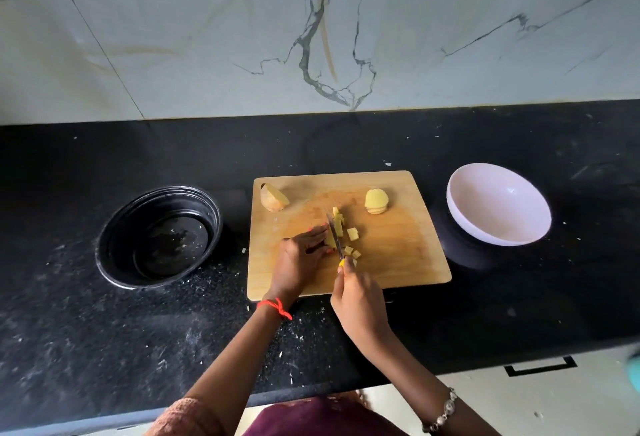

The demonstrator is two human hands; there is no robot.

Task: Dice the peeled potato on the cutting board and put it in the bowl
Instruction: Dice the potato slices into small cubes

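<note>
1. Nearest: a silver bracelet (443,413) on the right wrist and a red thread (275,307) tied round the left wrist. Both forearms reach over the black counter (86,331).
2. The right hand (358,300) is wrapped round the yellow handle of a small knife (334,233). Only the tip of the handle shows past the fingers. The blade points away, over the middle of the board.
3. The left hand (299,259) is just left of the blade. Its fingers are bent down over a bundle of potato strips (337,222), pinning it to the wood.
4. The blade lies along the bundle. Whether the edge is through to the board I cannot tell: it is too small and partly hidden.
5. Cut cubes (352,234) lie loose just right of the blade, with a few more near the handle.
6. All of this sits on a wooden cutting board (408,262), flat on the counter.
7. On the board's far right is a stack of peeled potato slices (376,200), apart from the cubes. At the far left corner is a potato chunk (273,197), browner on its outer side.
8. Right of the board, near but not touching, stands a white bowl (485,200), its inside plain white.
9. Left of the board stands a black bowl (104,252) with pale smears on its floor.
10. Farthest back is a white marble wall (207,37) with dark veins.
</note>
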